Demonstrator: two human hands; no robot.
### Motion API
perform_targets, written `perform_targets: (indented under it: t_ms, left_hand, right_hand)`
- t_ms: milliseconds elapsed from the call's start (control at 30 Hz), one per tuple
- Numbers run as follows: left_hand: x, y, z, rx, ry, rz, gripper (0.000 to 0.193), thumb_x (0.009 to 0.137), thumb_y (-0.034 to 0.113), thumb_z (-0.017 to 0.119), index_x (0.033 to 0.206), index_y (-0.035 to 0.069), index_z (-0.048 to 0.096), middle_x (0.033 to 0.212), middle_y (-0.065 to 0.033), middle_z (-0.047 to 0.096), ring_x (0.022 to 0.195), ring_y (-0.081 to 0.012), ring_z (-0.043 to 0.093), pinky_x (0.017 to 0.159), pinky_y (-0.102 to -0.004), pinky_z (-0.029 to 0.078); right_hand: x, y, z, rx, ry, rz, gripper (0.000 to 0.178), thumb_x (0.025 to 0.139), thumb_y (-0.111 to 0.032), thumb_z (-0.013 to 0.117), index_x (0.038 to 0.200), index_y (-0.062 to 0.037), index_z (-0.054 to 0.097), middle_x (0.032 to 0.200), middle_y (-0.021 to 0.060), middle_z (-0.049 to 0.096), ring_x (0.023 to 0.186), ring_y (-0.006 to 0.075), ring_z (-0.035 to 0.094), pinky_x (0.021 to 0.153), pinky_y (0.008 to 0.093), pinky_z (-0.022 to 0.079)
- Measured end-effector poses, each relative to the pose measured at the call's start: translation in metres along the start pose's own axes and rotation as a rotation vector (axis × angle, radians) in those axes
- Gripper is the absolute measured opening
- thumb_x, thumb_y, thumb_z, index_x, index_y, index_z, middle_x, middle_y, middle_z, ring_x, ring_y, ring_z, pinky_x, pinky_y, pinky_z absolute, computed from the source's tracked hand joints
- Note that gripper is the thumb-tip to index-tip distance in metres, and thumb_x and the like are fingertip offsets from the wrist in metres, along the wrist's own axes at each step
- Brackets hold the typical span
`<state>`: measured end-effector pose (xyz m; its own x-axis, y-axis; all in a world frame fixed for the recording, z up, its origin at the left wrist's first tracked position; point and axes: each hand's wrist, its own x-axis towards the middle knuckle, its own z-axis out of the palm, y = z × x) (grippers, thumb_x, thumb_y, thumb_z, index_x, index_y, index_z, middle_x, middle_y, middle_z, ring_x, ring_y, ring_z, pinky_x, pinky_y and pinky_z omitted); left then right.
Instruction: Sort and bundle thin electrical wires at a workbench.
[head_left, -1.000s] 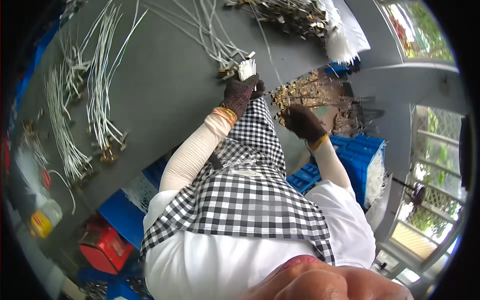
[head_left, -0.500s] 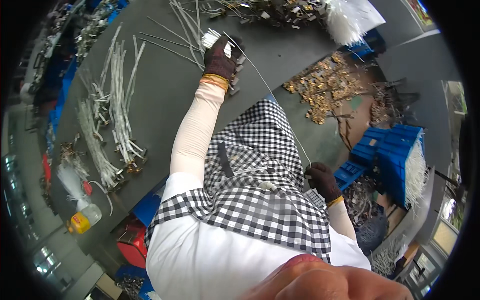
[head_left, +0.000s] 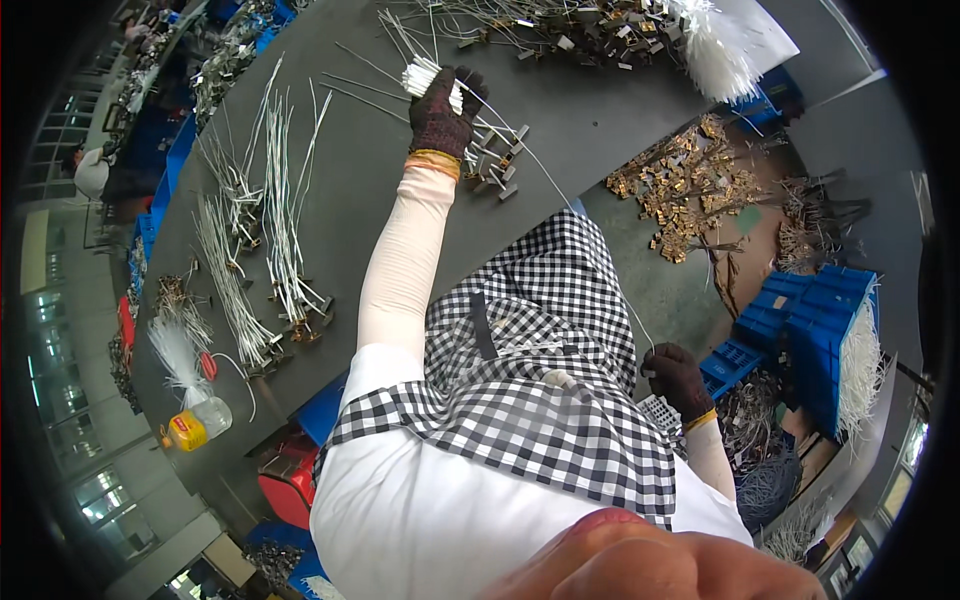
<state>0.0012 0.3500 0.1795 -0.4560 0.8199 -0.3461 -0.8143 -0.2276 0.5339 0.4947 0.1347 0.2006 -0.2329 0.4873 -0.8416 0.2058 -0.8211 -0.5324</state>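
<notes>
"Drawn back toward the near right since a second ago: right hand in dark knitted glove, fingers closed on a thin white strand"

"And the bundle of slim white wires?"

"Far side, over the flat grey table, clenched in the dark-gloved left hand"

"How far along?"

"Gathered, I judge; the long silvery loose wires at left lie ungathered"

"Room?"

"Bare table right of the bundle; the strand crosses its near edge, and blue plastic crates crowd the right"

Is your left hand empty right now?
No, the left hand is closed around a bundle of white strands.
</notes>
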Motion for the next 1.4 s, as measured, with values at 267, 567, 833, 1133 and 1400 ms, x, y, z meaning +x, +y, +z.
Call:
perform_targets:
  t_ms: [267,567,833,1133,1400]
  left_hand:
    - [-0.018,-0.004,-0.005,0.061,-0.117,-0.072,0.019,0.096,0.008,0.060,0.113,-0.001,0.059,0.107,-0.0175,0.067,0.103,-0.0343,0.067,0.093,-0.0541,0.057]
    - [-0.117,-0.046,-0.018,0.327,-0.158,-0.352,0.032,0.091,0.006,0.067,0.121,-0.002,0.059,0.110,-0.0166,0.069,0.100,-0.0305,0.069,0.094,-0.0439,0.059]
    - [-0.141,-0.049,-0.069,0.817,-0.339,0.162,0.050,0.077,-0.007,0.070,0.124,0.008,0.063,0.111,-0.0101,0.071,0.103,-0.0238,0.069,0.086,-0.0342,0.058]
    - [-0.119,-0.017,-0.050,0.549,-0.219,-0.153,0.025,0.087,-0.003,0.062,0.111,0.002,0.065,0.095,-0.0093,0.070,0.083,-0.0189,0.070,0.074,-0.0318,0.060]
    - [-0.120,-0.004,-0.044,0.891,-0.626,0.319,0.020,0.091,0.014,0.071,0.108,0.002,0.069,0.093,-0.0074,0.070,0.080,-0.0176,0.070,0.075,-0.0306,0.059]
  right_hand:
    - [0.007,-0.010,0.009,0.057,-0.155,0.065,0.008,0.086,-0.013,0.067,0.090,-0.0054,0.066,0.073,0.0015,0.061,0.052,0.0081,0.049,0.047,0.0223,0.036]
    - [0.086,-0.099,0.116,-0.073,-0.445,-0.370,0.023,0.094,-0.019,0.065,0.111,-0.0039,0.064,0.085,-0.0029,0.059,0.071,0.0052,0.051,0.061,0.0200,0.042]
    - [0.110,-0.125,0.186,0.117,-0.367,-0.524,0.021,0.096,-0.011,0.060,0.114,-0.0010,0.061,0.095,0.0026,0.062,0.076,0.0102,0.056,0.069,0.0246,0.049]
    - [0.120,-0.118,0.186,-0.157,-0.457,-0.646,0.045,0.094,-0.009,0.063,0.135,-0.0012,0.048,0.107,0.0086,0.064,0.081,0.0138,0.061,0.072,0.0296,0.055]
    - [0.140,-0.148,0.198,-0.116,-0.421,-0.677,0.051,0.092,-0.005,0.064,0.138,0.0011,0.044,0.108,0.0134,0.064,0.084,0.0170,0.064,0.074,0.0312,0.056]
